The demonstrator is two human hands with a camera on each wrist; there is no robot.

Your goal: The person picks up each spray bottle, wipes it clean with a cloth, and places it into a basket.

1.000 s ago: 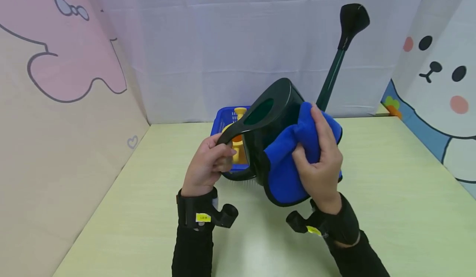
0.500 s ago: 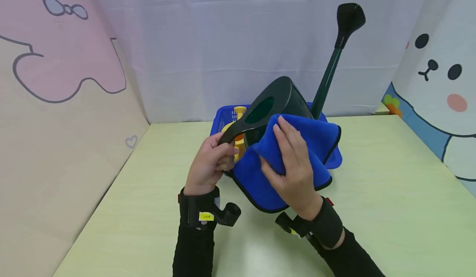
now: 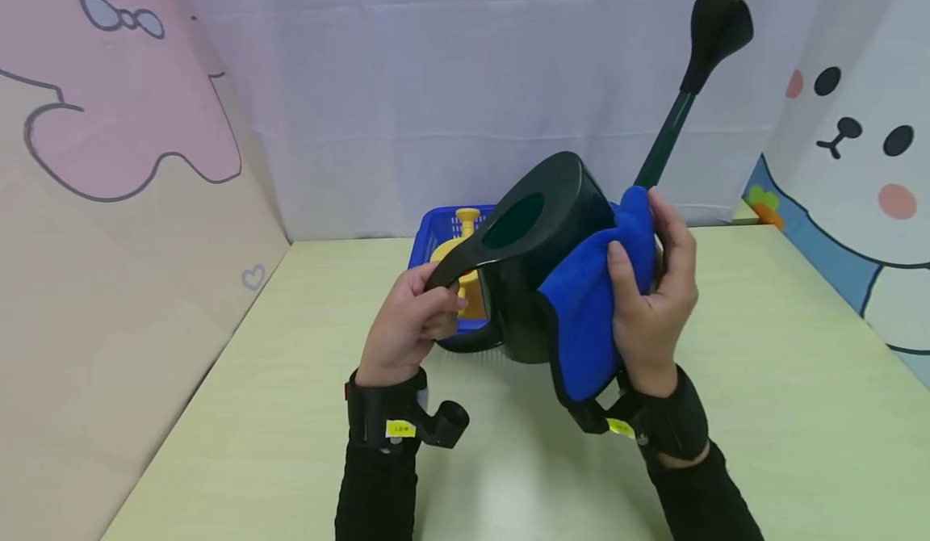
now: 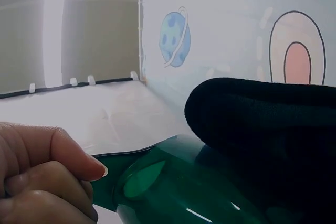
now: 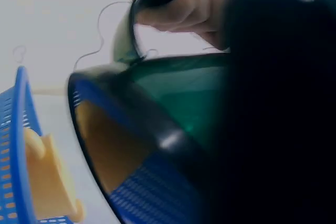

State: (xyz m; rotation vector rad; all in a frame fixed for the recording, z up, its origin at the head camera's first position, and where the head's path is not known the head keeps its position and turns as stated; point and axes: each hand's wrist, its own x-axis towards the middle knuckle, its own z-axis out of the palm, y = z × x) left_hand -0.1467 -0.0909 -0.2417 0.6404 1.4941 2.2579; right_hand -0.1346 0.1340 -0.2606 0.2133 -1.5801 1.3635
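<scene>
A dark green watering can point(image 3: 526, 307) is held tilted above the table, its long spout with a black rose rising to the upper right. My left hand point(image 3: 408, 323) grips the can's looped handle point(image 3: 456, 268). In my right hand point(image 3: 657, 307) a blue cloth point(image 3: 584, 315) with black edging is held against the can's right side, near the spout's base. The thumb lies on the front of the cloth and the fingers are behind it. In the left wrist view the cloth point(image 4: 262, 124) looks dark and covers part of the shiny green body point(image 4: 184, 192).
A blue plastic basket point(image 3: 438, 224) with yellow items point(image 3: 468, 220) stands at the table's back, partly hidden behind the can. The pale table point(image 3: 312, 412) ends at a white cloth backdrop point(image 3: 407, 121). Printed cartoon curtains hang on both sides.
My right hand with the cloth has moved left across the can's body, then back right and up toward the spout's base. My left hand keeps its hold on the handle; the spout swings slightly right.
</scene>
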